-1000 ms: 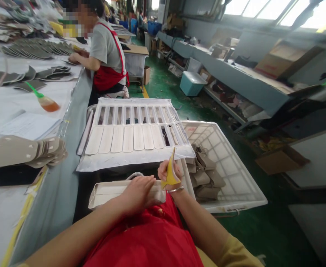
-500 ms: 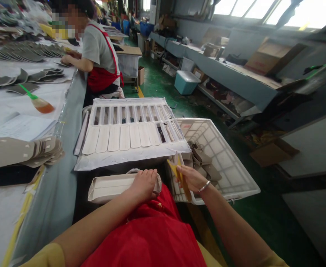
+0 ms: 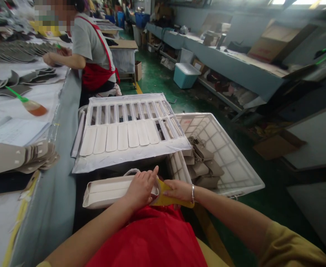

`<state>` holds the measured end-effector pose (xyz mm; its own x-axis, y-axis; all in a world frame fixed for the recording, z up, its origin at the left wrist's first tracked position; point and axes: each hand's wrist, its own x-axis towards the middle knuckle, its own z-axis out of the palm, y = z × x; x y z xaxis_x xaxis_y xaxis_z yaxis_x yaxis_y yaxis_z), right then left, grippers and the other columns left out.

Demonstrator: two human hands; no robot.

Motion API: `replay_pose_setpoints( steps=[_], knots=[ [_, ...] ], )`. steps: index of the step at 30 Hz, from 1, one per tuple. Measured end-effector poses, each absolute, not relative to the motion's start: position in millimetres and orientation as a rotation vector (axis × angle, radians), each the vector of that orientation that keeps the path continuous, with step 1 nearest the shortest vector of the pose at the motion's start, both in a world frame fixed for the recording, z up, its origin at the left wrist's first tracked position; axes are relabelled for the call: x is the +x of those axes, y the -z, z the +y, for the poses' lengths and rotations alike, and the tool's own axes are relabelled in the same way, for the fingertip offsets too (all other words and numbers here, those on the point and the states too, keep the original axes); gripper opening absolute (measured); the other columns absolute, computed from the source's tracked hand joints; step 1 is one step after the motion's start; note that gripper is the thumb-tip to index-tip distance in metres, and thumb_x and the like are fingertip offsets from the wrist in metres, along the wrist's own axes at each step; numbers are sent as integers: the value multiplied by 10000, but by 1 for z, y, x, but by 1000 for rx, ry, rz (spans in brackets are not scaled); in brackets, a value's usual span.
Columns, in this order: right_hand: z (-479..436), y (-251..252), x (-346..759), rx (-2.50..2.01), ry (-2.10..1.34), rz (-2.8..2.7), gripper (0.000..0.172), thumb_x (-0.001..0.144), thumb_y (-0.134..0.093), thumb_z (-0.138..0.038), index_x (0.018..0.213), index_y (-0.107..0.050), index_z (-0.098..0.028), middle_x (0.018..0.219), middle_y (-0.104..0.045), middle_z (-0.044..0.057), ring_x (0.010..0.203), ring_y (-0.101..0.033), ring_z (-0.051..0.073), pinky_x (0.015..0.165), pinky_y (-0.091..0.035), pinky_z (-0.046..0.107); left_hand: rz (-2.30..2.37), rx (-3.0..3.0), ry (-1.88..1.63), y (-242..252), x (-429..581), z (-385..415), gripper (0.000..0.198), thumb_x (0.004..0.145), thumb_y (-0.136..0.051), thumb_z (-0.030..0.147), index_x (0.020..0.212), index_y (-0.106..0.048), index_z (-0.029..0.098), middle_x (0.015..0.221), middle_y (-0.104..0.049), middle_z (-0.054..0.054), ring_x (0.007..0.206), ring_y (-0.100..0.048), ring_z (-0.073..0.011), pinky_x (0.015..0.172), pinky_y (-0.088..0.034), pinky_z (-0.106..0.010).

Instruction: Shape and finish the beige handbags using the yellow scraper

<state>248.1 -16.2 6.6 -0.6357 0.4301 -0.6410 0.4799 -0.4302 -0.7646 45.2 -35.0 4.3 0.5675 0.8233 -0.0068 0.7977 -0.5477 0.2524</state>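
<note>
My left hand (image 3: 140, 188) lies over the right end of a long, cream, box-shaped fabric piece (image 3: 107, 190), gripping it above my lap. A pale loop stands up from that piece's far side. In my right hand (image 3: 181, 191) is a flat yellow scraper-like tool (image 3: 164, 196), pinched between thumb and fingers. Its forked end meets the right end of the cream piece, beside my left fingers; the exact contact is hidden. Just beyond my hands is a white slotted board (image 3: 96, 163) bearing a row of cream rounded strips (image 3: 111, 138).
At right stands a white plastic crate (image 3: 229, 163) with folded taupe pieces (image 3: 203, 163). The left worktable (image 3: 48, 185) carries stacked taupe panels (image 3: 20, 157), a phone (image 3: 9, 184) and a glue bottle with a green brush (image 3: 33, 107). A co-worker in a red apron (image 3: 98, 76) sits ahead.
My right hand has brought the yellow tool left, from beside the crate to the cream piece's right end. My left hand has kept its hold, with one finger now raised.
</note>
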Motion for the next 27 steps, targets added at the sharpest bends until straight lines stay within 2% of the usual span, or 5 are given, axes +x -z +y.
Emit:
replay_pose_setpoints(
  steps=[13, 18, 20, 22, 27],
  knots=[
    [-40, 2, 234, 1592, 2550, 1417, 417, 728, -567, -537, 868, -429, -169, 559, -586, -32, 357, -534, 114, 318, -395, 185, 1134, 2578, -130, -1, 20, -27, 920, 647, -644, 239, 1404, -141, 93, 1409, -319, -184, 1239, -347, -292, 1028, -264, -408],
    [-40, 1, 221, 1630, 2584, 1372, 418, 719, -554, -555, 792, -489, -149, 505, -580, -15, 356, -531, 125, 326, -384, 196, 1115, 2464, -256, -5, 20, -27, 1094, 569, -665, 597, 1399, -169, 87, 1367, -378, -197, 1210, -382, -312, 1011, -294, -442],
    [-41, 2, 215, 1684, 2551, 1414, 430, 723, -534, -569, 743, -513, -140, 487, -570, -5, 381, -546, 138, 344, -401, 211, 1236, 2422, -287, -5, 26, -29, 947, 699, -525, 642, 1386, -217, 67, 1317, -440, -193, 1166, -428, -294, 989, -315, -431],
    [-43, 3, 208, 1814, 2505, 1471, 413, 743, -509, -548, 733, -531, -136, 524, -588, 10, 428, -564, 139, 383, -425, 220, 1390, 2433, -273, -2, 34, -30, 743, 829, -408, 552, 1364, -280, 54, 1270, -488, -185, 1122, -461, -284, 968, -325, -428],
    [-50, 7, 189, 2113, 2493, 1421, 285, 753, -500, -439, 762, -484, -154, 618, -613, 23, 483, -579, 139, 450, -461, 243, 1495, 2589, -225, 4, 47, -27, 561, 890, -353, 433, 1305, -402, 59, 1201, -534, -174, 1054, -489, -300, 907, -358, -445]
  ],
)
